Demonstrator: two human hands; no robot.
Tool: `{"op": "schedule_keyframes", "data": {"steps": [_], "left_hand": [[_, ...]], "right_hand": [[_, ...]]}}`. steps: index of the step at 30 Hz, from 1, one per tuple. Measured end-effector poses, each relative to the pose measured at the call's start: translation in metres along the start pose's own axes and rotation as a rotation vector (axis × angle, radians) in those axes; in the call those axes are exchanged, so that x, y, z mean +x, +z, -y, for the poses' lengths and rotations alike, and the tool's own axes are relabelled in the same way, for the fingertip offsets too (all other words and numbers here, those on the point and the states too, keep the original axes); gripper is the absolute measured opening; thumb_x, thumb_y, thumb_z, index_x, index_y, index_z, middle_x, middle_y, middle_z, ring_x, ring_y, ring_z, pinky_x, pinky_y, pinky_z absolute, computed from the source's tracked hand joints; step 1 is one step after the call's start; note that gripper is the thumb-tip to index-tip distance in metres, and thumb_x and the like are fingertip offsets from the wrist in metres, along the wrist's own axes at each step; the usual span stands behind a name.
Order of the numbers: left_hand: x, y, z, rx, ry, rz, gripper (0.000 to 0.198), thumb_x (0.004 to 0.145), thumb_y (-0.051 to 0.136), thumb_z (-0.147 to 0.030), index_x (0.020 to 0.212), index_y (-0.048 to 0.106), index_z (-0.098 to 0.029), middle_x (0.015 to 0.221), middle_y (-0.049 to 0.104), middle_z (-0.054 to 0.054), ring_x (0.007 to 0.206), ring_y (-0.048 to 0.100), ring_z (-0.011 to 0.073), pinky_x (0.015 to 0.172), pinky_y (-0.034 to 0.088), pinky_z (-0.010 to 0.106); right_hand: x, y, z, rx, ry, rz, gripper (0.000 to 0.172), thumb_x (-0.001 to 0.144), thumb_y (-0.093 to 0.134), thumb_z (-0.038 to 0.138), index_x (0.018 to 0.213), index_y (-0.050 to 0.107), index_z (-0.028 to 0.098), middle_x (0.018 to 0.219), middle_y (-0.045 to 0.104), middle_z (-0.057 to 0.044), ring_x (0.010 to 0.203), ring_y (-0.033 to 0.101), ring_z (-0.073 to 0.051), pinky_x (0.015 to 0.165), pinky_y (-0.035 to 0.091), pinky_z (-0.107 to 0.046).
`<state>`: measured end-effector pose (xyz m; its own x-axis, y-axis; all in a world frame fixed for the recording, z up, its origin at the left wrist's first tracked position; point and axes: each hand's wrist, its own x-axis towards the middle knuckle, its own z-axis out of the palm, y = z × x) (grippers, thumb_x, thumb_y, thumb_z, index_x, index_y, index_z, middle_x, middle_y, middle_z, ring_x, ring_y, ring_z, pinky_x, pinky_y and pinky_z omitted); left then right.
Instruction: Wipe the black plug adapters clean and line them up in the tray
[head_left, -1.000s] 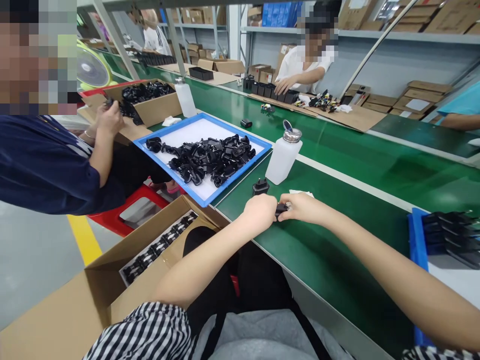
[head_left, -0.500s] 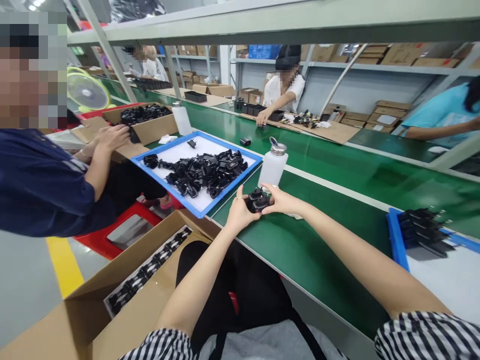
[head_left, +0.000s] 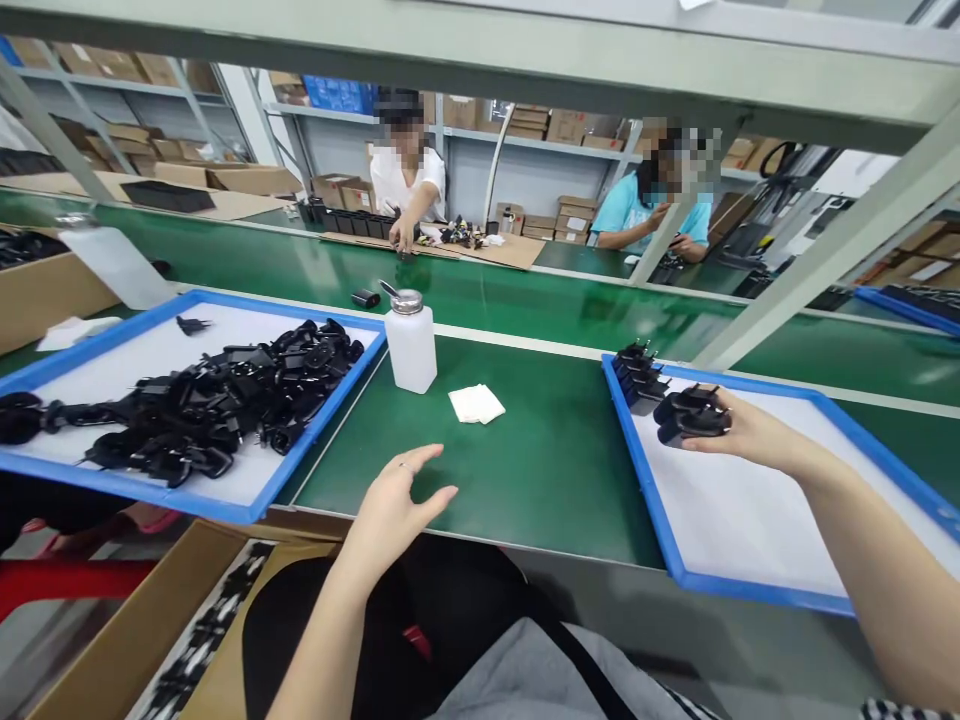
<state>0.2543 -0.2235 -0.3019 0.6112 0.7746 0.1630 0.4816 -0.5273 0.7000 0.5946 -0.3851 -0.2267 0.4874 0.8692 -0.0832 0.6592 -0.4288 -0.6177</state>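
My right hand (head_left: pixel 739 432) grips black plug adapters (head_left: pixel 686 415) with metal pins pointing up, held over the left part of a blue-rimmed white tray (head_left: pixel 651 500). Just beyond them, a row of similar black plugs (head_left: pixel 637 375) stands in that tray's far left corner. My left hand (head_left: pixel 401 505) is over the green table near its front edge, thumb and fingers apart, holding nothing. A folded white cloth or paper pad (head_left: pixel 477 403) lies beyond it, beside a white pump bottle (head_left: pixel 411 345) with a metal top. To the left, another blue-rimmed tray (head_left: pixel 259 505) holds a heap of black plugs (head_left: pixel 247 390).
An open carton (head_left: pixel 142 610) with packed black parts stands low at the left. A second white bottle (head_left: pixel 116 260) is by the left tray. A slanted metal post (head_left: pixel 832 235) and overhead beam cross the view. Two co-workers (head_left: pixel 409 185) sit across the conveyor (head_left: pixel 510 310).
My view has turned right. My right hand has carried the black plugs from between both hands to the right tray. My left hand has let go and opened.
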Motion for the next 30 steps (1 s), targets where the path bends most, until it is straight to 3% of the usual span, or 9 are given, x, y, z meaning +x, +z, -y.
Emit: {"op": "schedule_keyframes", "data": {"steps": [3,7,13,16,21,23,25,28,30], "left_hand": [[0.004,0.014,0.004,-0.046,0.004,0.047,0.026,0.068,0.047,-0.035,0.09,0.052,-0.021,0.096,0.057,0.001,0.092,0.051,0.0157,0.081,0.04,0.028],[0.007,0.023,0.004,-0.043,0.024,0.076,0.015,0.069,0.046,-0.032,0.074,0.055,-0.021,0.08,0.061,0.0,0.079,0.055,0.0153,0.073,0.042,0.028],[0.004,0.028,0.016,-0.053,0.044,0.062,0.015,0.072,0.043,-0.031,0.07,0.054,-0.021,0.076,0.061,-0.001,0.08,0.053,0.0148,0.073,0.04,0.028],[0.004,0.032,0.017,-0.025,0.065,0.054,0.014,0.073,0.042,-0.03,0.069,0.051,-0.021,0.073,0.059,-0.002,0.078,0.053,0.0145,0.075,0.038,0.03],[0.004,0.035,0.016,-0.014,0.084,0.051,0.013,0.074,0.041,-0.029,0.068,0.049,-0.021,0.071,0.057,-0.002,0.075,0.052,0.0139,0.076,0.036,0.031],[0.002,0.035,0.017,-0.013,0.103,0.055,0.012,0.074,0.042,-0.029,0.068,0.049,-0.021,0.071,0.057,-0.001,0.075,0.052,0.0141,0.075,0.037,0.031],[0.001,0.035,0.018,-0.004,0.123,0.048,0.012,0.073,0.042,-0.029,0.069,0.05,-0.021,0.071,0.057,-0.001,0.074,0.051,0.0142,0.073,0.038,0.031],[-0.001,0.036,0.018,0.023,0.143,-0.004,0.011,0.073,0.043,-0.027,0.068,0.051,-0.02,0.069,0.057,-0.001,0.071,0.051,0.0136,0.072,0.039,0.03],[-0.002,0.039,0.018,0.048,0.158,-0.055,0.01,0.073,0.044,-0.025,0.07,0.051,-0.02,0.071,0.058,0.0,0.071,0.051,0.0133,0.071,0.039,0.03]], "right_hand": [[0.013,0.015,-0.032,0.11,0.038,-0.052,0.059,0.045,0.064,0.043,0.093,0.038,0.021,0.093,0.055,-0.01,0.089,0.051,-0.029,0.077,0.042,-0.043],[0.023,0.036,-0.047,0.247,0.013,-0.145,0.069,0.043,0.065,0.044,0.1,0.035,0.02,0.1,0.052,-0.01,0.091,0.05,-0.029,0.081,0.038,-0.046],[0.021,0.038,-0.05,0.157,0.01,-0.145,0.029,0.055,0.059,0.034,0.08,0.049,0.022,0.084,0.058,-0.009,0.086,0.052,-0.03,0.079,0.038,-0.043],[0.02,0.043,-0.042,0.16,-0.002,-0.067,0.019,0.064,0.05,0.036,0.076,0.052,0.022,0.079,0.059,-0.01,0.081,0.055,-0.027,0.073,0.043,-0.035],[0.019,0.023,-0.032,-0.155,0.03,0.079,0.045,0.052,0.057,0.048,0.089,0.052,0.023,0.092,0.056,-0.012,0.092,0.05,-0.031,0.076,0.042,-0.04],[0.019,0.003,-0.021,-0.413,0.149,-0.019,0.061,0.04,0.066,0.046,0.096,0.05,0.025,0.093,0.055,-0.014,0.094,0.047,-0.037,0.075,0.041,-0.048],[0.023,-0.015,0.004,-0.632,0.221,-0.144,0.069,0.04,0.068,0.042,0.103,0.046,0.027,0.092,0.055,-0.015,0.091,0.047,-0.04,0.07,0.04,-0.054],[0.046,-0.02,0.064,-0.733,0.063,-0.192,0.06,0.06,0.057,0.041,0.114,0.038,0.025,0.101,0.054,-0.014,0.09,0.049,-0.037,0.072,0.041,-0.049],[0.076,-0.004,0.106,-0.74,-0.035,-0.079,0.054,0.069,0.05,0.036,0.117,0.036,0.017,0.107,0.052,-0.013,0.096,0.047,-0.034,0.078,0.038,-0.045]]}}
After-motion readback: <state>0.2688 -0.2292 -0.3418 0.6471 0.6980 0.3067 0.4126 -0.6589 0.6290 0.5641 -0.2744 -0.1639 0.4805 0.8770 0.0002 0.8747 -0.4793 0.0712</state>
